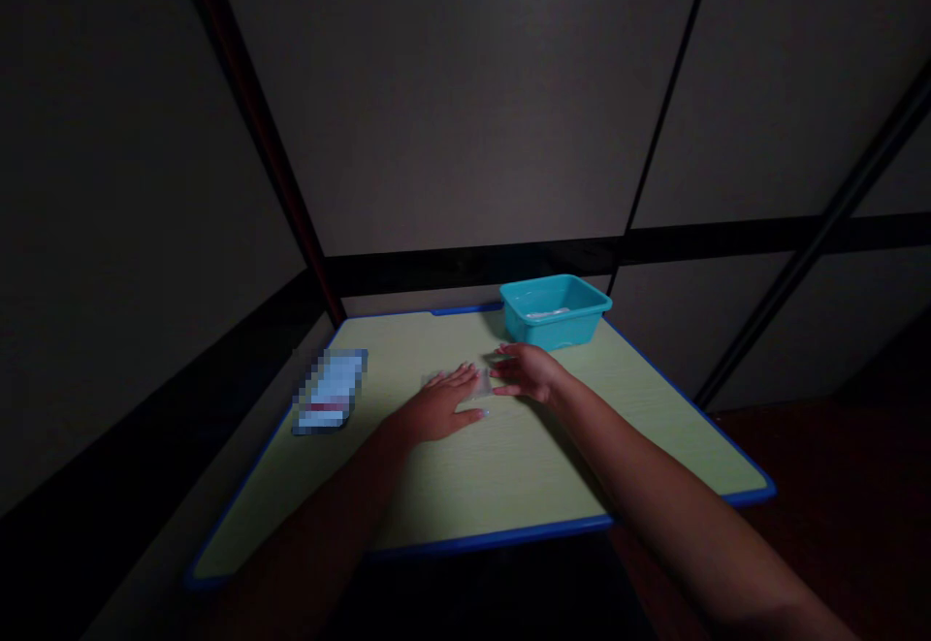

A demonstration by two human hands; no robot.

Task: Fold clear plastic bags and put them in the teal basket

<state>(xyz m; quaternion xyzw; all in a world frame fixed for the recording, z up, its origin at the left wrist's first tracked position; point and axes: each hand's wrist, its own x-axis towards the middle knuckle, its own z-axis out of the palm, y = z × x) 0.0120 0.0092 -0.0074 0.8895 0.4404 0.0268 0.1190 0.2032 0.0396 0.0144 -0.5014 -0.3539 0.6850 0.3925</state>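
Observation:
A small clear plastic piece, like a flat bag or film (481, 387), lies on the table between my hands. My left hand (443, 406) rests flat over its left part, fingers stretched out and thumb apart. Just beyond its right end is my right hand (529, 372), palm turned inward and fingers spread, holding nothing that I can see. Whether its fingertips touch the plastic I cannot tell. Part of the plastic is hidden beneath my left hand.
The pale yellow-green table (509, 476) has a blue edge. A turquoise plastic basin (557, 331) stands at the back right with something whitish inside. A blurred-out light-blue flat object (331, 391) lies at the left. Panelled walls (465, 117) rise behind the table.

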